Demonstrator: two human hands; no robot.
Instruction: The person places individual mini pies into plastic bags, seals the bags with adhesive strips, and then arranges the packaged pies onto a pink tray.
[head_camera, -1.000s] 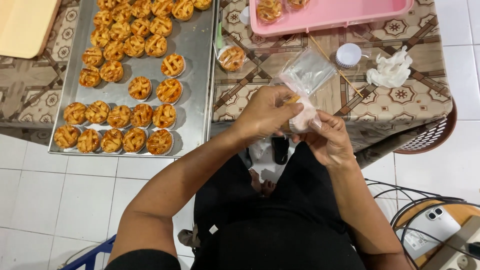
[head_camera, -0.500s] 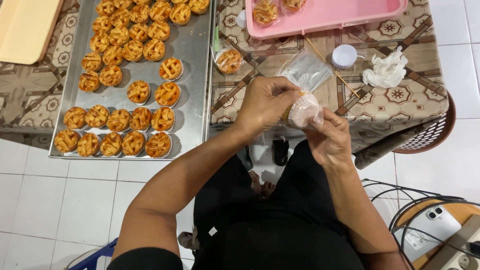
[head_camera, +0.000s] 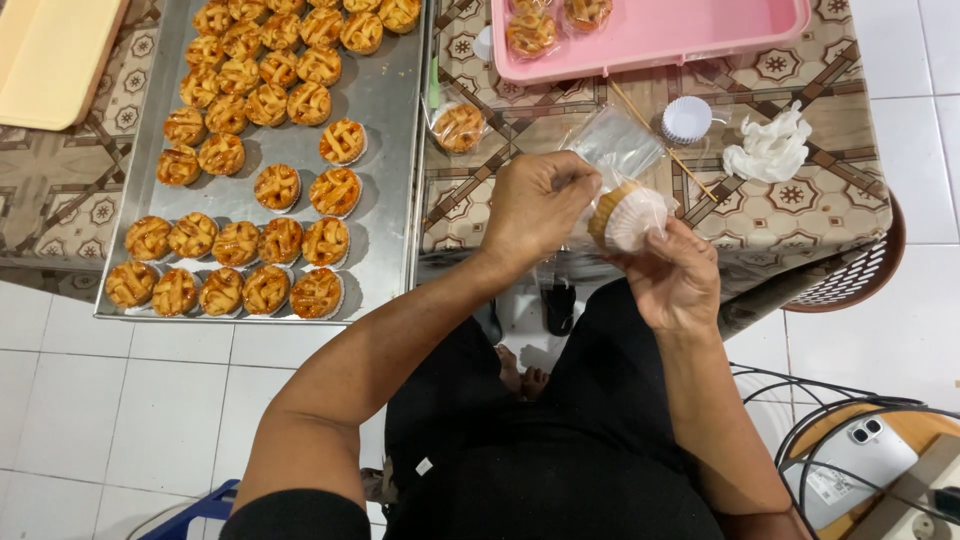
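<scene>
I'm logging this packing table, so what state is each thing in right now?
Left hand: closed on the clear bag's edge.
Right hand: cupping the tart from below.
Tart: in its white paper cup, inside the bag.
Clear bag: open end pointing away, partly filled.
Metal tray: mostly covered with unbagged tarts.
Pink tray: holds bagged tarts.
Bagged tart: lying on the table.
Empty paper cup: upright.

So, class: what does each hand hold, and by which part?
Right hand cups the tart by its paper-cup base; left hand pinches the clear plastic bag around it.
</scene>
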